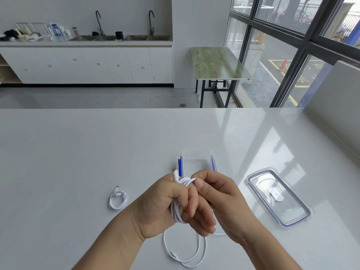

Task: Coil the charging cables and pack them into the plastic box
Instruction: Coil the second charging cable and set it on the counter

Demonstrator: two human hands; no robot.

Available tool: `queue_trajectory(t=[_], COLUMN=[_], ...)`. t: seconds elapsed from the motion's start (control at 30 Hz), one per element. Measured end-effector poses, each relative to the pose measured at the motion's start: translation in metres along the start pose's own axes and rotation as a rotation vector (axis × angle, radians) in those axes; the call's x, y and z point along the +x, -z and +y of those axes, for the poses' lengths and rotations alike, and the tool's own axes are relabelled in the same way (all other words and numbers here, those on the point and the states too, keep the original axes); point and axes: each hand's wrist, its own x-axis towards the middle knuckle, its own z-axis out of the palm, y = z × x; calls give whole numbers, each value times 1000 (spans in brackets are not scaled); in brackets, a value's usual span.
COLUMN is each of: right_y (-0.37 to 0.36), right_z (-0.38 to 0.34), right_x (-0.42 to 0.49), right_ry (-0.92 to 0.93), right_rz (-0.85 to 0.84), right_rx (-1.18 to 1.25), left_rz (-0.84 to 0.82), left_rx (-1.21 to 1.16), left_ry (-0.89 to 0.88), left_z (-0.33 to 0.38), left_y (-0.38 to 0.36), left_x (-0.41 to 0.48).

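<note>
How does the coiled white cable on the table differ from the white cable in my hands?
The small coiled white cable lies untouched on the table; the white cable in hand is gripped by the left hand and pinched by the right hand. The first is fully coiled; the second trails a loose tail onto the table. Both are white, and neither is in the clear plastic box.

No text can be read here. Yellow painted characters (pixel 301 78) mark the road (pixel 276 53) outside the window (pixel 301 53), too distorted to make out.
</note>
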Motion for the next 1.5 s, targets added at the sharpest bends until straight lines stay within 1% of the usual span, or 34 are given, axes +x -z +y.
queue_trajectory(t=[0.07,0.1,0.13,0.2,0.23,0.27,0.3,0.4,0.43,0.5,0.57,0.67,0.73,0.8,0.87,0.93,1.0,1.1,1.17,1.2,1.27,1.43,1.5], right_y=[0,-1,-1,3,7,12,15,16,15,14,14,14,13,13,15,13,13,18,22,24,28,29,22], right_z=[1,1,2,2,1,0,0,2,3,5,4,0,-4,-4,0,4,6,6,6,6,6,14,16], right_x=[-1,-2,-2,-3,-3,-3,-3,-3,-3,-2,-1,-1,-3,-9,-17,-24,-26,-23,-21,-20,-17,-2,2], right_ry=[34,68,113,206,238,249,241,168,150,131,120,102,94,88,117,142,114,10,-54,-82,-136,-240,-244], right_rz=[14,30,58,165,225,261,275,272,276,283,280,292,294,291,289,254,230,186,179,192,238,352,379], right_rx=[27,46,63,22,-19,-54,-75,-74,-62,-47,-43,-78,-158,-270,-442,-561,-593,-615,-565,-503,-304,351,462], left_rz=[39,93,171,390,487,539,540,470,478,564,670,723,750,791,830,846,851,830,788,774,756,695,684], left_rx=[15,20,16,50,110,175,223,284,312,387,406,353,282,164,59,-2,-25,-94,-137,-148,-162,-131,-86], left_ry=[-3,-17,-46,-163,-220,-248,-246,-159,-144,-138,-134,-147,-161,-188,-218,-235,-243,-256,-238,-226,-205,-175,-169], left_z=[2,3,4,3,3,2,0,-7,-9,-15,-20,-22,-22,-22,-21,-20,-19,-17,-15,-16,-18,-24,-26], left_y=[-3,-5,-5,0,5,8,10,7,4,-1,-3,-7,-7,-5,-4,-3,-3,-1,-1,-1,-1,-5,-5], left_x=[0,0,0,-2,-3,-5,-7,-12,-11,-7,-2,0,1,2,2,3,4,4,4,3,3,5,5])
